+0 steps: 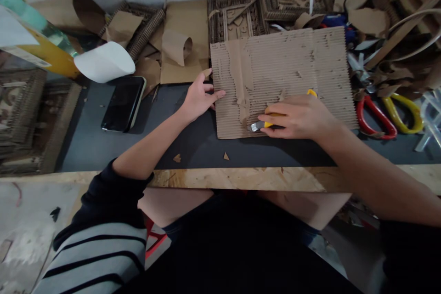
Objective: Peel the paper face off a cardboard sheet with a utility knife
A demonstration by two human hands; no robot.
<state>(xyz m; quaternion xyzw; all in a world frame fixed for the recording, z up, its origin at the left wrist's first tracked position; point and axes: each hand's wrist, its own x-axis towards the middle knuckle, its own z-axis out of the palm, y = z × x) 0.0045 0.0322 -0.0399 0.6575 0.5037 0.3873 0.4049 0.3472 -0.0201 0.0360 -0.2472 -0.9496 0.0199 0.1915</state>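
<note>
A sheet of corrugated cardboard (pixel 275 69), its ridges bare and a strip of brown paper still stuck to it, lies on the dark work surface. My left hand (pixel 200 96) rests at the sheet's left edge, thumb on top and fingers apart along the side. Over the sheet's lower right part, my right hand (pixel 298 117) is wrapped round a yellow utility knife (pixel 268 124). The knife's metal tip points left, low over the cardboard near the torn paper strip; whether it touches is unclear.
A phone (pixel 124 104) and a white paper roll (pixel 105 62) lie to the left. Woven-looking cardboard trays (pixel 296 0) stand at the back. Red-handled scissors (pixel 377 117) and a yellow handle (pixel 402 112) are at right. Small scraps (pixel 226 156) lie near the wooden front edge (pixel 241 179).
</note>
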